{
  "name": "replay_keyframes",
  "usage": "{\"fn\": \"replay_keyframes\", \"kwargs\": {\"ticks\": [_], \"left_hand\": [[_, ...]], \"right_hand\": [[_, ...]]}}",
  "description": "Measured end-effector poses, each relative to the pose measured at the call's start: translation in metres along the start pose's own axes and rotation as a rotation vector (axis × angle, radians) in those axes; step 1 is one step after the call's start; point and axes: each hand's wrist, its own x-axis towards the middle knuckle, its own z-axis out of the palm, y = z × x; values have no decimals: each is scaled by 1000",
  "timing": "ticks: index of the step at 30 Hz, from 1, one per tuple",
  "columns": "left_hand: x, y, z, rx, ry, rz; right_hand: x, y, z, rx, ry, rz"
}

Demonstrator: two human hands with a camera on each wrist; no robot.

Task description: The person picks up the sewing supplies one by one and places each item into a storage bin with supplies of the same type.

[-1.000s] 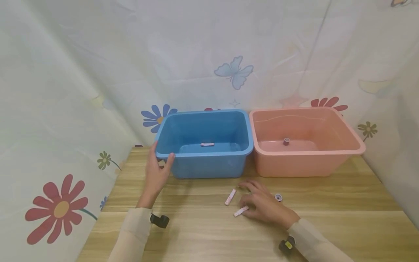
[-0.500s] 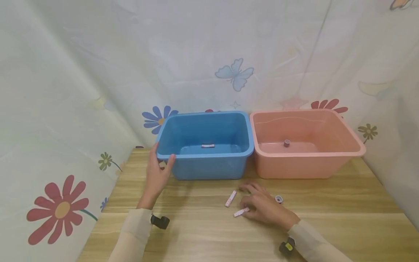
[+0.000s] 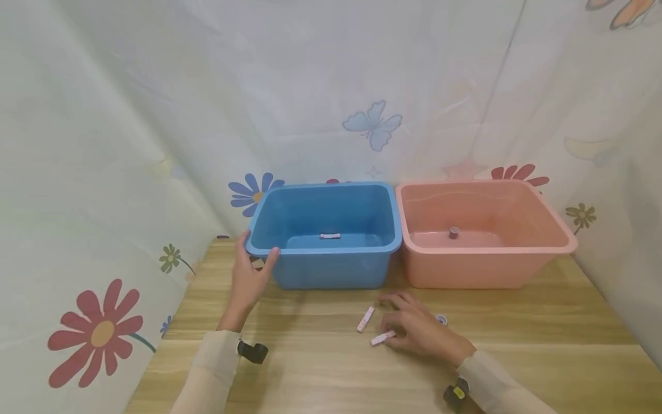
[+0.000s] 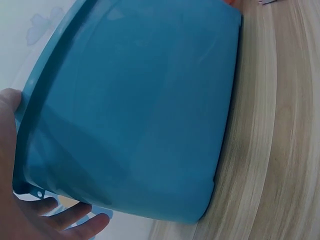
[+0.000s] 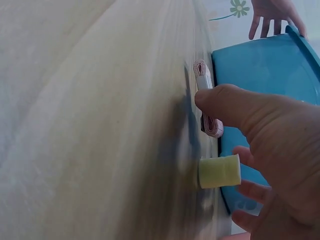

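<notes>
My left hand holds the front left corner of a blue plastic bin, thumb at the front rim and fingers along the side. Low over the table, my right hand has bent, spread fingers. Its thumb overlaps a folded pink-and-white strip with a white band in the right wrist view. A short pale yellow cylinder stands between that thumb and the fingertips, hidden in the head view. Two folded strips lie left of the hand: one at the thumb, another farther off.
A small roll sits behind the right hand, partly covered. Beside the blue bin stands a pink bin, with one small roll inside. Another folded strip lies in the blue bin. Patterned curtains surround the wooden table.
The head view has tilted slightly upward, so bins and strips appear lower. My left hand stays at the blue bin's corner; my right hand stays by the strips, covering more of the roll behind it.
</notes>
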Motion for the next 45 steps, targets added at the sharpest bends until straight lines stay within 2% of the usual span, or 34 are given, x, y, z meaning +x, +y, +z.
{"fn": "replay_keyframes", "kwargs": {"ticks": [8,15,21,27,34,39,45], "left_hand": [[-1,-3,0,-51,-35,-28],[-1,-4,1,-69,-28,-11],[-2,-6,4,-98,-22,-20],[-2,-5,5,-100,-19,-21],[-3,-3,4,-101,-26,-16],[-3,-3,4,-100,-24,-13],[-2,-4,5,-87,-27,-8]], "right_hand": [[1,0,-5,-1,-1,-14],[2,1,-10,-24,16,-54],[4,3,-15,-52,16,-68],[9,0,-28,-65,24,-100],[14,-7,-53,-116,60,-205],[16,-10,-68,-140,-3,-164],[17,-13,-77,-133,-24,-139]]}}
